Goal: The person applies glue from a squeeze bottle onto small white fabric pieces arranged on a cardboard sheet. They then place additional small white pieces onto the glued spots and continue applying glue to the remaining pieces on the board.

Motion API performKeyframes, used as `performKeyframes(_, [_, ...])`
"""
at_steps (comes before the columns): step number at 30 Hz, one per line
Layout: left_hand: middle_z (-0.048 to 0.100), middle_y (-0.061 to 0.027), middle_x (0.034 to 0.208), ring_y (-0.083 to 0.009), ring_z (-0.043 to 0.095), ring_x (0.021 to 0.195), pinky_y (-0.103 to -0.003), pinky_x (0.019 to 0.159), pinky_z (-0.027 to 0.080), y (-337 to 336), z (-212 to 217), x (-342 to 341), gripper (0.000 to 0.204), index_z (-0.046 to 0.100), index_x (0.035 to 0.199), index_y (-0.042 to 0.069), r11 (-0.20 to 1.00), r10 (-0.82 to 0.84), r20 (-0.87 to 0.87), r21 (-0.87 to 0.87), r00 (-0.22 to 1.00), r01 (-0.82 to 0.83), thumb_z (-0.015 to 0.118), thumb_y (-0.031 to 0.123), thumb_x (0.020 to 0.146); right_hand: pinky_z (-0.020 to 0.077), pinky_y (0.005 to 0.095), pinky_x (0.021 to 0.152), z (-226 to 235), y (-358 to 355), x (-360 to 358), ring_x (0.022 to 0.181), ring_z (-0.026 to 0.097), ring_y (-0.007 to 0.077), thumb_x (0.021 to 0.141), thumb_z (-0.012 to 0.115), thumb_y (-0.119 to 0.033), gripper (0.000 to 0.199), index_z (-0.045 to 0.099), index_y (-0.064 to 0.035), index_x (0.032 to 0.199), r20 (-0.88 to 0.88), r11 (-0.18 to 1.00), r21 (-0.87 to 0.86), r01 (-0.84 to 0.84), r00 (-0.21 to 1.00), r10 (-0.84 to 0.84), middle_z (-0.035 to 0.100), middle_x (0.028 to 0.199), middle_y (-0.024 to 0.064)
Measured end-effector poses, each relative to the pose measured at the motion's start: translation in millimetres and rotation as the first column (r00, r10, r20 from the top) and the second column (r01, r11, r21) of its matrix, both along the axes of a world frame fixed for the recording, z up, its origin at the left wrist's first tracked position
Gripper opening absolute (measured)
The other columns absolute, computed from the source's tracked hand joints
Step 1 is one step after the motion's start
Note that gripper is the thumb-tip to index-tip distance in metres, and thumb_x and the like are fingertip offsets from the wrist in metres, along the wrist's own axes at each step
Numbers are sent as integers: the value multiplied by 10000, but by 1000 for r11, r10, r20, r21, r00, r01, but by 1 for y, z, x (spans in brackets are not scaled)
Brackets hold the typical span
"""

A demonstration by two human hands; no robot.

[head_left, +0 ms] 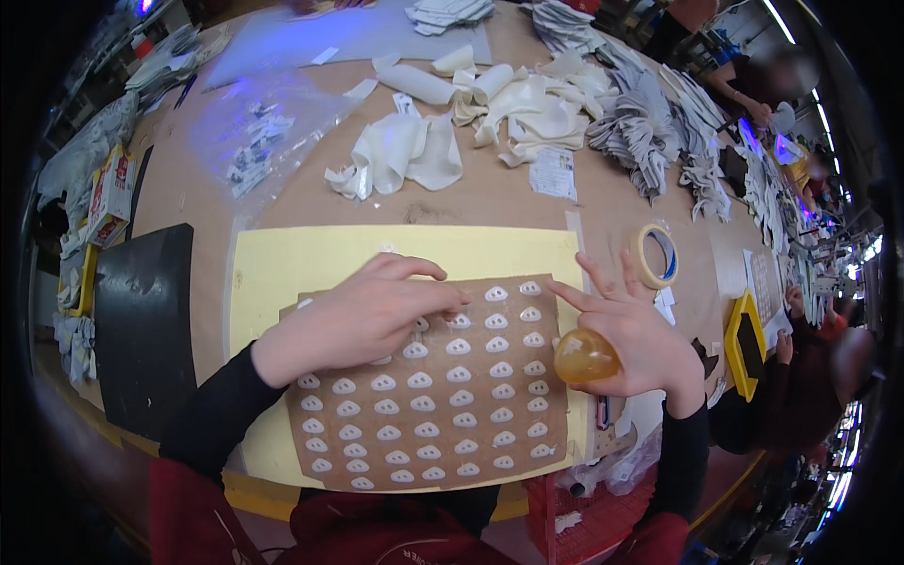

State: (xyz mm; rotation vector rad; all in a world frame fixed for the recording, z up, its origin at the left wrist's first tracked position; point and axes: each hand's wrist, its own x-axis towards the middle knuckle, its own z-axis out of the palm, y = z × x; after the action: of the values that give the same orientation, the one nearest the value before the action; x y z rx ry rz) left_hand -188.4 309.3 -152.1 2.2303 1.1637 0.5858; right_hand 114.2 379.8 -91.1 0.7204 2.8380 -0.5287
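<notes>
A brown sheet (480, 405) bearing rows of small white rounded-triangle pieces, each with two dark dots, lies on a pale yellow board (311, 247). My left hand (377, 306) hovers over or rests on the sheet's upper left, covering some pieces. Its fingers are apart and bent, one fingertip at a white piece (459, 321) in the upper rows. At the sheet's right edge, my right hand (626, 330) holds a rounded, translucent amber container (586, 356) between thumb and palm, while its other fingers spread upward. What lies under the right palm is hidden.
A roll of tape (653, 255) lies right of the board. Beyond are crumpled cream material pieces (414, 151), stacked grey pieces (636, 137) and a plastic bag (268, 141). A black panel (146, 330) lies left, a yellow-framed tray (746, 346) right. Other people work at right.
</notes>
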Motion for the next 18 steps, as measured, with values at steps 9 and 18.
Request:
performKeyframes(9, [584, -126, 1115, -285, 450, 1167, -405, 1019, 313, 60, -42, 43, 464, 526, 1261, 112, 974, -192, -48, 112, 980, 196, 479, 19, 809, 87, 523, 1150, -26, 16, -13, 1366, 310, 271, 670, 704, -372, 420, 685, 22, 815, 76, 1000, -2, -22, 997, 22, 487, 1363, 102])
performKeyframes(18, [595, -104, 1027, -224, 497, 1078, -422, 939, 323, 75, -56, 47, 357, 543, 1187, 68, 955, -184, -111, 214, 977, 204, 477, 53, 837, 107, 503, 1157, -41, 27, -20, 1357, 332, 247, 667, 704, -338, 407, 698, 28, 844, 119, 1000, 29, -12, 993, 8, 513, 1341, 91])
